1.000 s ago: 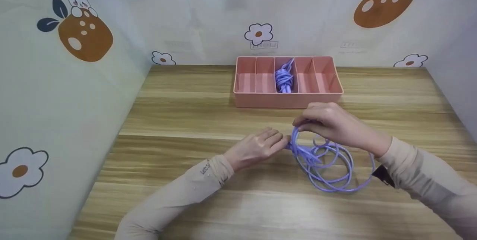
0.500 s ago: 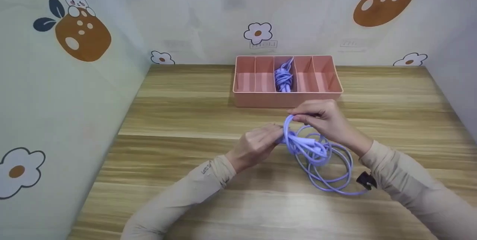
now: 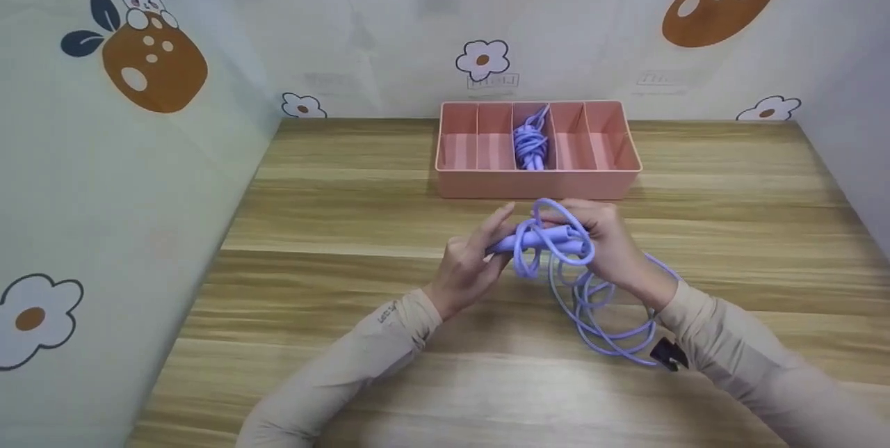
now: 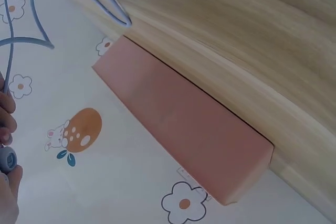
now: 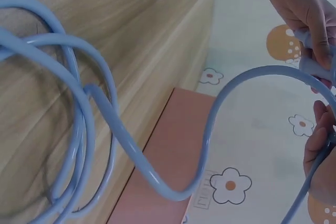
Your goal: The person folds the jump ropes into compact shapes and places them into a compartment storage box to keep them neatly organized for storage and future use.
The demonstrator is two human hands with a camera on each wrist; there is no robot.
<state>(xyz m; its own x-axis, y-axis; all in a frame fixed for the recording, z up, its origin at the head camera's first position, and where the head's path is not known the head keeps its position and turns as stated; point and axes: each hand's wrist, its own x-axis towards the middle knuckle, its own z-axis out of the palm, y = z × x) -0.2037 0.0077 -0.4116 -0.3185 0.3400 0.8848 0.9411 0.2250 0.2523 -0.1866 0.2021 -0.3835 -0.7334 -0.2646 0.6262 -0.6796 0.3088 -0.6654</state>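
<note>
Over the table in the head view, my left hand (image 3: 462,270) holds the two handles of a purple-blue jump rope (image 3: 539,239) side by side, thumb raised above them. Rope loops circle the handles. My right hand (image 3: 615,246) pinches the rope just right of the handle ends, its fingertips partly hidden behind a loop. The rest of the cord lies in loose coils (image 3: 619,354) on the table below the right hand. From the right wrist, a slack stretch of rope (image 5: 131,150) rises from the coils toward both hands. One handle end (image 4: 8,158) shows at the left wrist view's edge.
Behind the hands stands a pink divided box (image 3: 535,185). Its middle compartment holds another rope bundle (image 3: 530,145), wound tight and the same colour. A patterned backdrop (image 3: 389,51) rises at the table's back and left. A dark wrist device (image 3: 669,354) sits by the right sleeve.
The left hand has turned, bringing the handles up into view. The right hand has moved left and close to it, carrying the rope round the handles. The loose coils have been drawn slightly in.
</note>
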